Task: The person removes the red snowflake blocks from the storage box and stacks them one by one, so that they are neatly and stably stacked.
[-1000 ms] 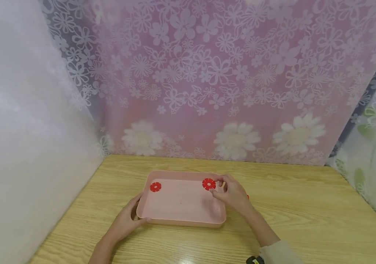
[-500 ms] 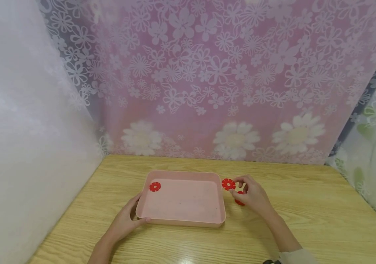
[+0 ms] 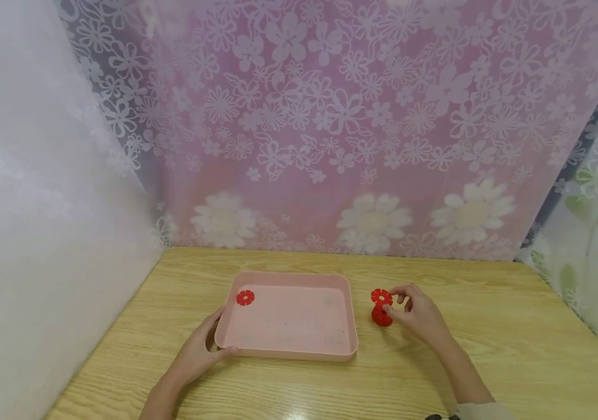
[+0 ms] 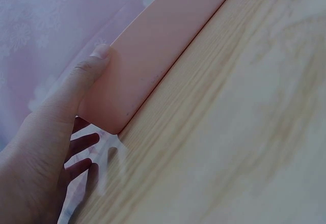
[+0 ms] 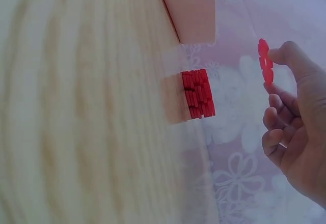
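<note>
My right hand (image 3: 423,315) pinches a red notched plastic disc (image 3: 381,297), like a snowflake building disc, between thumb and index finger. The disc is edge-on in the right wrist view, held above a short stack of like red discs (image 5: 198,93). That stack stands on the table right of the pink tray (image 3: 288,353), partly covered by the held disc in the head view. Another red disc (image 3: 245,297) lies inside the tray near its back left corner. At the tray's front left corner, my left hand (image 3: 197,354) holds on, thumb on the front wall, fingers round the left side.
The wooden table (image 3: 488,326) carries the tray and the stack. A pink flowered curtain (image 3: 299,146) hangs along the back edge, a white sheet (image 3: 52,204) on the left, and a flowered cloth (image 3: 593,256) on the right.
The right hand has carried the pinched disc rightward, from over the tray's right end, past its rim, to above the stack. The left hand stays at the tray's corner.
</note>
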Tool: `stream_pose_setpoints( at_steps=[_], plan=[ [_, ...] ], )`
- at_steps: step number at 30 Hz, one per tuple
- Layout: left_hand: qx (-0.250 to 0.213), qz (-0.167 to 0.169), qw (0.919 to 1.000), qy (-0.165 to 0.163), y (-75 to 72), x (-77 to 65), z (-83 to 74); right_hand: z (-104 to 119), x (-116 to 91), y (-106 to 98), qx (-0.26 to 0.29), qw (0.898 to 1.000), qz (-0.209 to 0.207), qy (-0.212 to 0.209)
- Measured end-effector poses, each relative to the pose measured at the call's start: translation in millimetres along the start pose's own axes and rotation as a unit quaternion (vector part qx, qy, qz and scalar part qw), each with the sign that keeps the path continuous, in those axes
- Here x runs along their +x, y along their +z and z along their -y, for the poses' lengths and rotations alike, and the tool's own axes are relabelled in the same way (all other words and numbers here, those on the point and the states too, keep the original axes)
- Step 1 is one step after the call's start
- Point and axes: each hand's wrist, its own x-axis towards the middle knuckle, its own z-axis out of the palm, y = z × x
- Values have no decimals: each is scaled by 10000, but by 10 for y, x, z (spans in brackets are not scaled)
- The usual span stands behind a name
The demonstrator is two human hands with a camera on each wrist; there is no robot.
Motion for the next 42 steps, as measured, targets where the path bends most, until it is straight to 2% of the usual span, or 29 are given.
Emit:
stream_pose_setpoints(
  at_steps=[4,13,19,24,27,35,38,42],
  plan=[
    [23,-14,10000,47,22,36,172,-93,-25,11,42,10000,39,39],
    [-40,-22,10000,-65,34,52,173,-229,-55,46,158,9997,127,109],
    [80,-32,10000,-25,26,48,177,-297,-71,91,108,9997,177,123],
    [-39,35,10000,36,23,48,183,-337,-82,138,134,9995,229,153],
    [15,39,10000,-8,21,42,147,-350,-88,158,135,9995,243,169],
    [-94,26,9999,44,-14,-16,-129,-368,-106,184,51,9997,172,188],
    [-52,39,10000,18,-7,-3,-67,-374,-107,192,7,9997,155,203],
    [36,41,10000,19,13,32,110,-384,-106,203,-51,9996,132,225]
  ],
)
